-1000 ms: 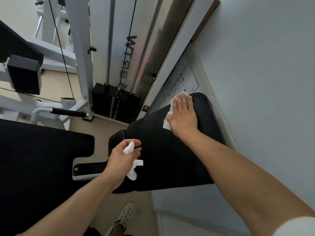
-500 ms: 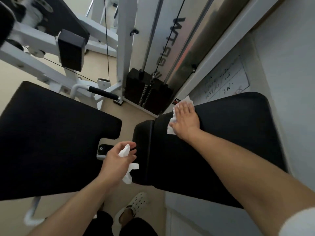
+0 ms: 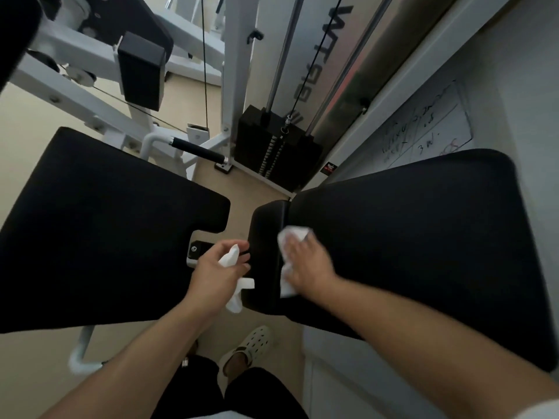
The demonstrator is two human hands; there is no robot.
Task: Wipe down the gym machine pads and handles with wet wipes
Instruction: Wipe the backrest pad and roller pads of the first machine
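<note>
A large black back pad (image 3: pixel 423 237) fills the right side, with a smaller black pad section (image 3: pixel 266 225) joined at its left end. My right hand (image 3: pixel 308 264) lies flat on a white wet wipe (image 3: pixel 292 237) near the seam between those two sections. My left hand (image 3: pixel 217 273) holds a second, crumpled wipe (image 3: pixel 234 279) just left of the small pad, in the gap between the pads. A black seat pad (image 3: pixel 99 225) covers the left. A black-gripped handle (image 3: pixel 196 149) sticks out from the white frame behind it.
The weight stack (image 3: pixel 278 149) with its cable and guide rods stands at centre back. A whiteboard (image 3: pixel 429 131) leans on the wall to the right. A black roller pad (image 3: pixel 142 71) sits on the white frame at upper left. My white shoe (image 3: pixel 254 343) is on the floor below.
My right hand slid the wipe from the far end of the back pad toward me, to the seam by the small section. The left hand has kept its crumpled wipe. The camera shifted.
</note>
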